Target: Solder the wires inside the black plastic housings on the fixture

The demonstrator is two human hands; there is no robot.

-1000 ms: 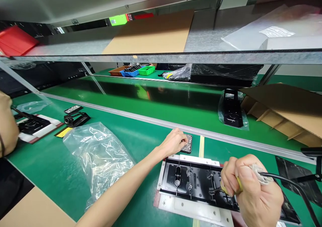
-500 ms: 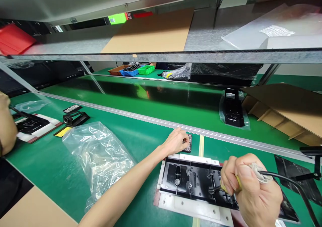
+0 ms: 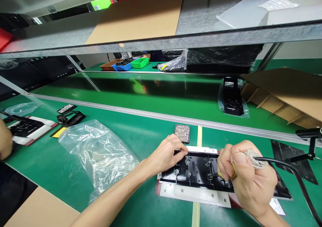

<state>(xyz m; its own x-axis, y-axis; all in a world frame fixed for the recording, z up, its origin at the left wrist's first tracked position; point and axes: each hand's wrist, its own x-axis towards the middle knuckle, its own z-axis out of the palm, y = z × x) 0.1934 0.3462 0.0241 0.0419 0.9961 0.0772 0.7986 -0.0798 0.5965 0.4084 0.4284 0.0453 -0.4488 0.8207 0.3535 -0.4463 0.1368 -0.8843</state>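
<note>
My left hand [image 3: 164, 154] is closed in a pinch over the left end of a black plastic panel [image 3: 198, 173]; whatever is between the fingertips is too small to make out. The panel lies inner side up, ribs and posts showing, in a white fixture [image 3: 186, 192]. In my right fist [image 3: 248, 178] is a corded electric screwdriver [image 3: 233, 170], mostly hidden by the fingers. Its black cable [image 3: 291, 163] leaves the top of the fist through a whitish wrapping, and its tip points down-left at the panel. A small tray of screws [image 3: 182, 133] stands just behind the fixture.
A crumpled clear plastic bag [image 3: 98, 153] lies left of my forearm. Farther left are a black bracket [image 3: 71, 118] and another person's arm [image 3: 5, 141]. A metal shelf [image 3: 151, 43] crosses above. Behind the rail, a bagged black stand [image 3: 232, 97] lies near a cardboard divider [image 3: 281, 96].
My left hand has come away from the screw tray, down to the panel's left end. My right hand still holds the screwdriver over the panel. The whole view has shifted slightly.
</note>
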